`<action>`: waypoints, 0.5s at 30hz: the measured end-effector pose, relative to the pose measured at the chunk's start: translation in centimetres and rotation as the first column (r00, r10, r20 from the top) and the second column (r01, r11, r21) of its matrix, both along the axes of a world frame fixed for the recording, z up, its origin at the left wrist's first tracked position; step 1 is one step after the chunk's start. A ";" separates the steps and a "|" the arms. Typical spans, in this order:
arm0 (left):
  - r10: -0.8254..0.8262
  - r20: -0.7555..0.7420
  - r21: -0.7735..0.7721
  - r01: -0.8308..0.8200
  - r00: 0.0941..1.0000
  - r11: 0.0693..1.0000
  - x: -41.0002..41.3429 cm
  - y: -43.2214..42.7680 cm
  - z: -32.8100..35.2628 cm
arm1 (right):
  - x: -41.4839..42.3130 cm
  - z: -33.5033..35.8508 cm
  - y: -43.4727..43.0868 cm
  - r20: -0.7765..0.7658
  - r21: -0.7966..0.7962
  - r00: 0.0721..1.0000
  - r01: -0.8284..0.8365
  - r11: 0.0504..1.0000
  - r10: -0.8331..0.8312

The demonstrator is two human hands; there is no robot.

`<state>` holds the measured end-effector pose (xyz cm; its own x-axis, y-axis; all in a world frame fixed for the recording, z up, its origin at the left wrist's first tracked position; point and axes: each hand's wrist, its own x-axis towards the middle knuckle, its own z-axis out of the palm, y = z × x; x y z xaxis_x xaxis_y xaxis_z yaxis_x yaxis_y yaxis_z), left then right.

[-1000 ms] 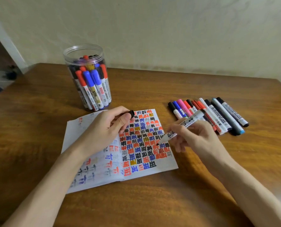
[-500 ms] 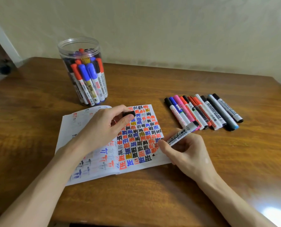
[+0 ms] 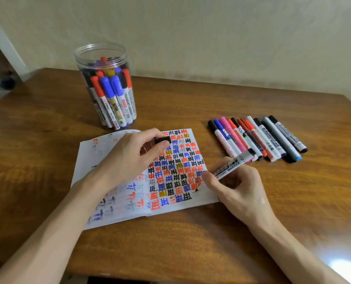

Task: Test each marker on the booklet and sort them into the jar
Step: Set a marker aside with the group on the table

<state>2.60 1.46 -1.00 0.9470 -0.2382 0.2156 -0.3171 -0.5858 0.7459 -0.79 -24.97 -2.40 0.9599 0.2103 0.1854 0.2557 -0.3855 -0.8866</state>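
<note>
Head: uncapped marker (image 3: 232, 165) on booklet (image 3: 201, 200)

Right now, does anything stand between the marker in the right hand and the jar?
No lid on the jar. The left hand, pinching the cap, sits over the booklet near the marker's direct line.

The left hand (image 3: 129, 158) covers much of the booklet (image 3: 117, 210) and hides most of the black cap (image 3: 164, 138). I cannot make out the blurred clutter (image 3: 0, 85) at far left.
</note>
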 end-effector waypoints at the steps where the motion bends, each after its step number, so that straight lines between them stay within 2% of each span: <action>1: -0.001 0.007 0.000 0.001 1.000 1.000 0.0 0.0 0.0 | 0.0 0.0 0.0 -0.002 0.012 1.000 0.005 1.000 -0.005; 9: 0.003 0.001 0.020 -0.003 1.000 1.000 0.0 0.0 0.0 | -0.3 0.1 0.1 0.003 -0.051 0.998 -0.060 0.997 0.060; 15: 0.011 0.002 0.027 -0.011 1.000 1.000 0.0 0.1 0.0 | -0.2 0.3 0.0 -0.001 0.023 0.999 -0.045 0.999 0.045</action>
